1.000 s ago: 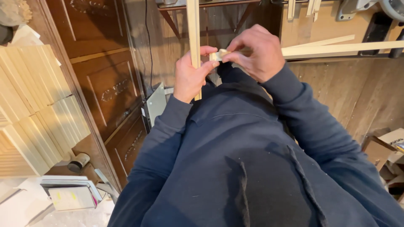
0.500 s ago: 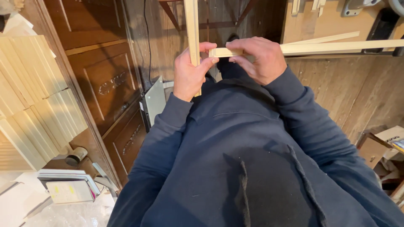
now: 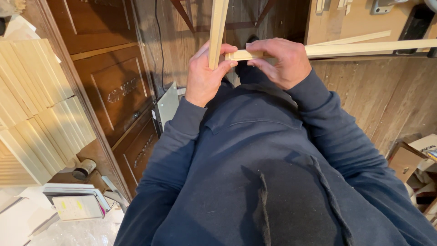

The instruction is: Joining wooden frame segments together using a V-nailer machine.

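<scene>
My left hand point(image 3: 207, 75) clamps upright wooden strip point(image 3: 217, 32), long axis running up out of view. My right hand point(image 3: 277, 61) pinches horizontal wooden strip point(image 3: 364, 47), pointing rightward, its near end butting upright strip at right angle, chest-high above plank floor point(image 3: 391, 95).

Upright wood strip point(image 3: 217, 27) runs out the top edge; its lower end is buried in the left hand point(image 3: 205, 75). Horizontal wood strip point(image 3: 364, 47) exits the right edge, and its middle section is covered by the right hand point(image 3: 278, 61) (only the near end point(image 3: 240, 55) shows). Can't tell whether the two strips actually touch: fingers block the joint. Stacked pale boards point(image 3: 36, 105) are clipped by the left edge. The cardboard box point(image 3: 412, 157) at right is also cropped.
</scene>
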